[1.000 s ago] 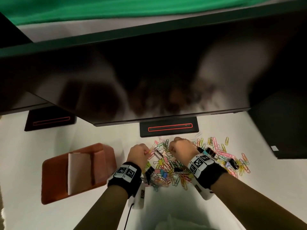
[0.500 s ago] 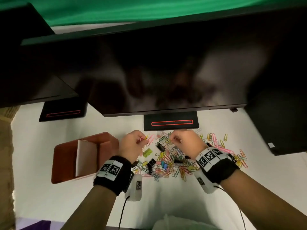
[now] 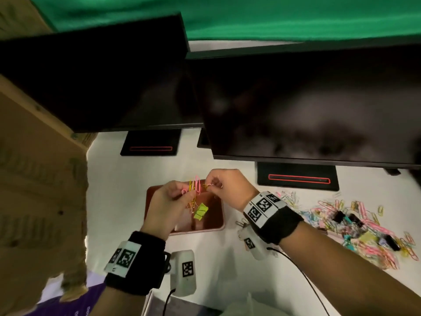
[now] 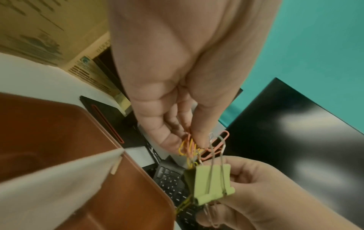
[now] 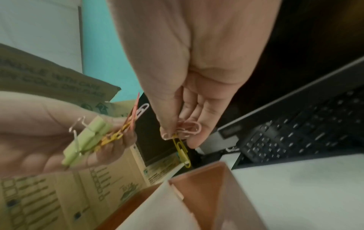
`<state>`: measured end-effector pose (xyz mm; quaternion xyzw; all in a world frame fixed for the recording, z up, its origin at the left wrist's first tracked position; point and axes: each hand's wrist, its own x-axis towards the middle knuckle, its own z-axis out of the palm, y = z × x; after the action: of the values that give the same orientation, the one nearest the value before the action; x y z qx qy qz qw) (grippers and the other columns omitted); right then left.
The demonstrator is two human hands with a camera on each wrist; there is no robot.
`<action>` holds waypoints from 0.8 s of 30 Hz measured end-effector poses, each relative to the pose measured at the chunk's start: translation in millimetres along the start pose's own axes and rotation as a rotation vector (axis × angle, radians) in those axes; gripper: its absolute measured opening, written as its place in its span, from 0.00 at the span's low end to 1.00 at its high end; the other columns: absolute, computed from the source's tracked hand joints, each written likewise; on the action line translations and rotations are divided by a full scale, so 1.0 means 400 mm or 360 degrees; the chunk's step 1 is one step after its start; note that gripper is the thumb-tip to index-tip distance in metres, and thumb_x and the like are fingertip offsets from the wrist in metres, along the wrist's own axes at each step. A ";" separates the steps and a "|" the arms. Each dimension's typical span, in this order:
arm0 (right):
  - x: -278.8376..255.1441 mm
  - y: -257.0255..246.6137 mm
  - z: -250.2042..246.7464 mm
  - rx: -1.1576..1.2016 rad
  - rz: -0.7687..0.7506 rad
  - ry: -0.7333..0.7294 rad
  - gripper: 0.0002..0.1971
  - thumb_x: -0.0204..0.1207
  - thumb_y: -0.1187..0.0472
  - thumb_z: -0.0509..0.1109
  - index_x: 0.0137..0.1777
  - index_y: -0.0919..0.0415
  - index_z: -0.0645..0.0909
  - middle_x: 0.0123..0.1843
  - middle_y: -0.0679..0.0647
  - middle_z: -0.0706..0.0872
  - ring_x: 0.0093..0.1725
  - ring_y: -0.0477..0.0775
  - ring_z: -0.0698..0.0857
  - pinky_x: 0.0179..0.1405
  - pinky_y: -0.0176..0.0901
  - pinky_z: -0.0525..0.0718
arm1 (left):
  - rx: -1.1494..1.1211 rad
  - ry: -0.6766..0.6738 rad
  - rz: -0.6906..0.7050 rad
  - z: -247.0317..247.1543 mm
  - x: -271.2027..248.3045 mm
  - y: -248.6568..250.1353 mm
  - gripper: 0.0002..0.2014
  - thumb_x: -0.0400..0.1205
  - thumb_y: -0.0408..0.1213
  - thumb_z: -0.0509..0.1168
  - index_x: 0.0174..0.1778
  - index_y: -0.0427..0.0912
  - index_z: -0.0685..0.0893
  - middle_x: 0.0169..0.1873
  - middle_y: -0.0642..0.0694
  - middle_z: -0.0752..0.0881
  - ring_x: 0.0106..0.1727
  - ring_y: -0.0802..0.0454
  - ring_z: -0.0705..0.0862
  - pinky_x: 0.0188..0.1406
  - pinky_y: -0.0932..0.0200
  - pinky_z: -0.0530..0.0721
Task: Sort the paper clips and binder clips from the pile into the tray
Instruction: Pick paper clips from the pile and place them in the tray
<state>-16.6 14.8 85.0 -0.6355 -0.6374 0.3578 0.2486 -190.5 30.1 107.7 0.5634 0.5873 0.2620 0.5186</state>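
Observation:
Both hands hover over the brown tray (image 3: pixel 218 226), which has a white divider (image 4: pixel 59 186). My left hand (image 3: pixel 186 195) pinches a tangle of pink, orange and yellow paper clips (image 4: pixel 189 145). A yellow-green binder clip (image 3: pixel 201 210) dangles from that tangle. Close on its right, my right hand (image 3: pixel 210 185) pinches a few pink paper clips (image 5: pixel 189 127), and a yellow paper clip (image 5: pixel 183 153) hangs from them. The mixed pile of clips (image 3: pixel 355 224) lies on the white table to the right, behind my right wrist.
Two dark monitors (image 3: pixel 307 106) overhang the table, their black stands (image 3: pixel 296 176) behind the tray and pile. A cardboard box (image 3: pixel 41 179) stands at the left. A keyboard (image 5: pixel 295 132) sits under the monitors. A black cable (image 3: pixel 305 277) trails from my right wrist.
Both hands have left the pile and moved left, and now hold clips above the tray. The view has swung left with them, so the pile now lies at the right.

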 end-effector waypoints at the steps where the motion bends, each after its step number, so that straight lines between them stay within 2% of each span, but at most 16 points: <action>1: 0.014 -0.009 0.027 0.0006 0.0008 -0.0040 0.07 0.76 0.64 0.69 0.53 0.59 0.85 0.51 0.56 0.89 0.50 0.53 0.86 0.53 0.41 0.82 | 0.0004 -0.0011 -0.0016 -0.017 0.004 -0.013 0.03 0.75 0.29 0.71 0.42 0.37 0.84 0.42 0.39 0.90 0.44 0.46 0.88 0.50 0.51 0.85; 4: 0.030 -0.015 0.082 0.0099 0.0053 -0.0052 0.09 0.79 0.62 0.67 0.56 0.62 0.84 0.49 0.56 0.89 0.47 0.53 0.85 0.55 0.43 0.82 | -0.0071 -0.0030 -0.0036 -0.038 0.022 -0.045 0.03 0.75 0.30 0.70 0.44 0.37 0.85 0.42 0.42 0.91 0.41 0.51 0.88 0.46 0.53 0.84; 6: 0.023 -0.005 0.091 0.0140 0.0054 0.0001 0.11 0.82 0.59 0.63 0.55 0.62 0.85 0.49 0.55 0.90 0.47 0.53 0.85 0.54 0.44 0.81 | -0.0096 -0.0026 -0.0038 -0.035 0.034 -0.057 0.03 0.76 0.29 0.70 0.44 0.38 0.85 0.42 0.40 0.90 0.39 0.50 0.86 0.44 0.54 0.83; 8: 0.007 0.006 0.090 0.0290 0.0102 0.0001 0.11 0.83 0.55 0.62 0.55 0.58 0.84 0.50 0.54 0.90 0.51 0.52 0.86 0.57 0.43 0.82 | -0.0151 -0.0008 -0.0067 -0.025 0.047 -0.068 0.03 0.76 0.28 0.70 0.44 0.37 0.84 0.42 0.37 0.89 0.40 0.47 0.86 0.43 0.54 0.83; 10: -0.011 0.013 0.087 0.0638 0.0171 -0.0061 0.07 0.79 0.55 0.68 0.54 0.54 0.84 0.49 0.53 0.90 0.50 0.49 0.87 0.58 0.40 0.83 | -0.0229 0.0019 -0.0093 -0.008 0.056 -0.074 0.04 0.76 0.27 0.69 0.45 0.34 0.83 0.43 0.36 0.88 0.42 0.45 0.86 0.43 0.54 0.84; 12: -0.020 0.021 0.089 0.0827 0.0201 -0.0137 0.12 0.71 0.60 0.76 0.54 0.53 0.83 0.45 0.55 0.89 0.44 0.47 0.86 0.55 0.36 0.84 | -0.0268 0.0048 -0.0106 0.011 0.062 -0.075 0.04 0.76 0.27 0.69 0.45 0.35 0.83 0.44 0.35 0.87 0.44 0.44 0.85 0.49 0.49 0.84; 14: -0.022 0.030 0.090 0.0841 0.0241 -0.0121 0.17 0.67 0.66 0.79 0.55 0.56 0.83 0.40 0.56 0.87 0.38 0.46 0.83 0.48 0.34 0.83 | -0.0288 0.0055 -0.0123 0.025 0.066 -0.073 0.04 0.76 0.27 0.69 0.44 0.35 0.82 0.45 0.34 0.87 0.45 0.45 0.84 0.54 0.46 0.82; 17: -0.027 0.046 0.070 0.0832 0.0286 -0.0088 0.18 0.66 0.66 0.80 0.56 0.57 0.84 0.40 0.58 0.87 0.39 0.50 0.83 0.51 0.44 0.84 | -0.0278 0.0061 -0.0106 0.031 0.073 -0.069 0.03 0.76 0.26 0.68 0.43 0.35 0.81 0.43 0.35 0.86 0.42 0.48 0.83 0.55 0.45 0.81; 18: -0.032 0.055 0.057 0.0796 0.0288 -0.0100 0.18 0.66 0.65 0.80 0.55 0.55 0.84 0.40 0.57 0.87 0.39 0.49 0.84 0.51 0.44 0.84 | -0.0255 0.0075 -0.0088 0.030 0.077 -0.071 0.03 0.76 0.26 0.68 0.42 0.37 0.81 0.42 0.36 0.86 0.41 0.49 0.82 0.55 0.45 0.81; 20: -0.047 0.082 0.028 0.0694 0.0302 -0.0090 0.16 0.66 0.62 0.81 0.53 0.51 0.85 0.40 0.51 0.85 0.36 0.43 0.83 0.44 0.35 0.85 | -0.0144 0.0091 -0.0050 0.028 0.086 -0.076 0.05 0.76 0.27 0.69 0.39 0.40 0.81 0.40 0.37 0.85 0.39 0.49 0.82 0.53 0.45 0.82; 21: -0.056 0.099 0.012 0.0654 0.0321 -0.0065 0.14 0.66 0.61 0.81 0.51 0.50 0.86 0.41 0.49 0.84 0.36 0.41 0.83 0.41 0.33 0.84 | -0.0066 0.0070 -0.0038 0.029 0.090 -0.077 0.05 0.76 0.28 0.69 0.39 0.41 0.81 0.39 0.38 0.86 0.38 0.49 0.82 0.51 0.45 0.82; 24: -0.084 0.150 -0.027 0.0571 0.0473 0.0056 0.10 0.68 0.59 0.79 0.48 0.49 0.86 0.45 0.50 0.85 0.42 0.49 0.88 0.47 0.50 0.89 | 0.0153 -0.0047 -0.0043 0.046 0.094 -0.086 0.07 0.75 0.28 0.71 0.36 0.44 0.82 0.38 0.44 0.86 0.38 0.50 0.84 0.48 0.48 0.84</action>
<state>32.0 -20.7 49.9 -0.6740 -0.4587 0.4870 0.3133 -180.9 52.2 59.2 0.5836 0.5990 0.2182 0.5031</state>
